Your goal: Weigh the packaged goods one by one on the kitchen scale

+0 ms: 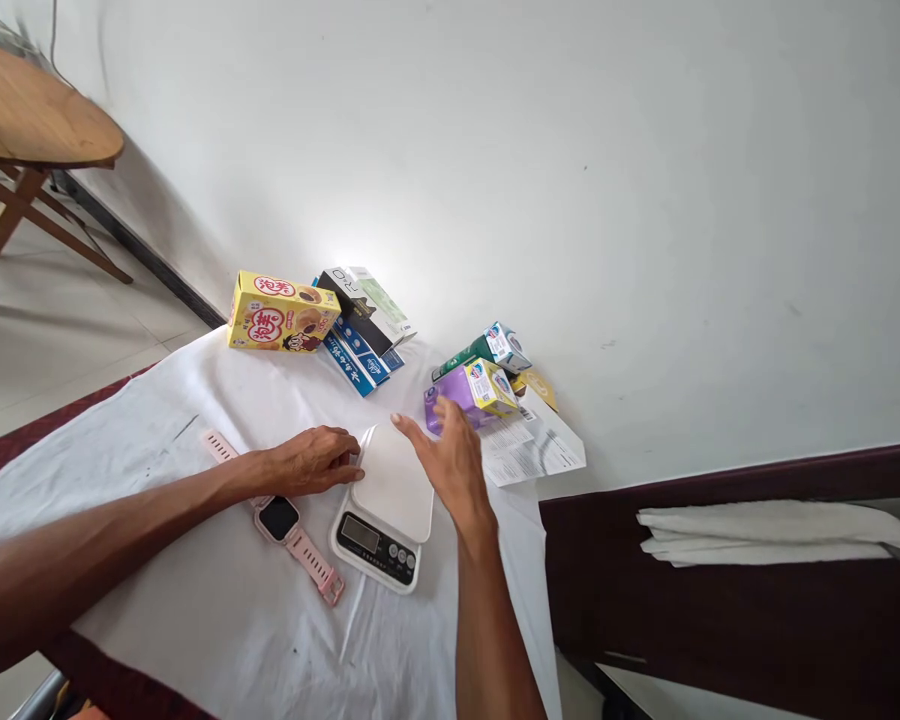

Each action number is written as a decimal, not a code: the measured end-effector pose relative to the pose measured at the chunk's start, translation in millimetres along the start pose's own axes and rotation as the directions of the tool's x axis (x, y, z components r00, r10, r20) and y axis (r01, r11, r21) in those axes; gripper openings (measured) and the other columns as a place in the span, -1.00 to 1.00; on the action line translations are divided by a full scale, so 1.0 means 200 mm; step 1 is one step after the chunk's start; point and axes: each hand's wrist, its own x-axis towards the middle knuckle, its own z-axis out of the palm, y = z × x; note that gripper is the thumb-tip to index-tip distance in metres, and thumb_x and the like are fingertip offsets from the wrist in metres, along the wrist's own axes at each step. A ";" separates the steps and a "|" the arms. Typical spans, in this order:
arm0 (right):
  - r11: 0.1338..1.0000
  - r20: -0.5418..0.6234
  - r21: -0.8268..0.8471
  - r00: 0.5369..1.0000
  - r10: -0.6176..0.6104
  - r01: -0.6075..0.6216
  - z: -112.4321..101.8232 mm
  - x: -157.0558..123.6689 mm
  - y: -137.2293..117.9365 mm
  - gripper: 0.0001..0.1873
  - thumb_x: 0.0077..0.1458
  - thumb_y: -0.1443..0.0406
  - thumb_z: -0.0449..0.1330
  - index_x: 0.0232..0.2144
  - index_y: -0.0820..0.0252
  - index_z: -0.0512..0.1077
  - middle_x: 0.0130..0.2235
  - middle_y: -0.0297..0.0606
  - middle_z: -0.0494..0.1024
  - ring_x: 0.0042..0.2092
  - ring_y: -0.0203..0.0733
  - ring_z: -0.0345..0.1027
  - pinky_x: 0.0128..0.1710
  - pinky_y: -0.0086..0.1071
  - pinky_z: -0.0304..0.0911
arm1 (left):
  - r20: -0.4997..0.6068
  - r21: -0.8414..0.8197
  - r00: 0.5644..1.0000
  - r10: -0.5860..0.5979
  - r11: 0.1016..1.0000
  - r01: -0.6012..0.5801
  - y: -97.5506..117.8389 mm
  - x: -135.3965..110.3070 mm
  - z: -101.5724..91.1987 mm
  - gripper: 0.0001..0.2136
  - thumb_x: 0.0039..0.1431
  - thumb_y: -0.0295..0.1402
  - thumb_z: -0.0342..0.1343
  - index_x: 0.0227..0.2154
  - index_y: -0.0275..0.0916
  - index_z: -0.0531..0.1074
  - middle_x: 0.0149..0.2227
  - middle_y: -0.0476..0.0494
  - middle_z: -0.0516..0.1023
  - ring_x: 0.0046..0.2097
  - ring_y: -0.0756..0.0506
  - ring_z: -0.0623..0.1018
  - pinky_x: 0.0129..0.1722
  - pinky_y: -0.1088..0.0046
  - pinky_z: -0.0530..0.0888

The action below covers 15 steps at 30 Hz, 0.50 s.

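Note:
A white kitchen scale (pixel 394 485) with a dark display and several buttons lies on the white cloth, its weighing plate bare. My left hand (pixel 316 461) rests at the plate's left edge, fingers loosely bent and thumb apart, holding nothing. Over the plate's right side, my right hand (pixel 454 455) is open, thumb and fingers spread. Its fingertips overlap a purple box (pixel 457 390) with a yellow end in my view; whether they touch it I cannot tell. Partly under my left wrist lies a pink smartwatch (pixel 278 518) with its strap stretched out.
A yellow snack box (pixel 281 315) stands at the back left beside a black-and-white box (pixel 367 305) and a blue flat box (pixel 356 360). Behind the purple box are a green box (pixel 487 347) and an opened-out carton (pixel 544 445). A wall (pixel 570 200) borders the table.

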 end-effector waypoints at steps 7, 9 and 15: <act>0.983 0.032 0.178 0.999 0.035 -0.040 0.29 0.39 -0.15 -0.30 -0.07 -0.03 0.34 0.00 0.31 0.38 -0.07 0.01 0.60 -0.10 0.01 0.52 -0.02 -0.18 0.34 | -0.044 -0.034 0.999 0.020 0.999 -0.022 -0.03 -0.02 0.02 -0.81 0.35 -0.21 0.10 -0.23 -0.24 0.46 -0.32 -0.10 0.53 -0.32 -0.08 0.53 -0.27 0.44 0.43; 0.980 0.020 0.193 0.999 0.044 -0.047 0.33 0.41 -0.13 -0.33 -0.11 -0.01 0.37 -0.04 0.29 0.40 -0.13 -0.03 0.61 -0.16 -0.02 0.52 -0.06 -0.19 0.35 | -0.038 -0.024 0.999 0.018 1.000 -0.019 -0.03 -0.02 0.02 -0.82 0.34 -0.22 0.11 -0.25 -0.24 0.45 -0.32 -0.11 0.52 -0.31 -0.09 0.53 -0.26 0.44 0.43; 0.959 0.035 0.281 0.999 0.026 -0.035 0.37 0.38 -0.11 -0.38 -0.11 -0.03 0.35 -0.08 0.23 0.44 -0.24 -0.20 0.62 -0.25 -0.09 0.49 -0.21 -0.26 0.40 | -0.055 0.000 0.998 0.021 1.000 -0.021 -0.03 -0.02 0.03 -0.82 0.36 -0.22 0.11 -0.27 -0.23 0.45 -0.32 -0.09 0.50 -0.32 -0.08 0.51 -0.28 0.45 0.41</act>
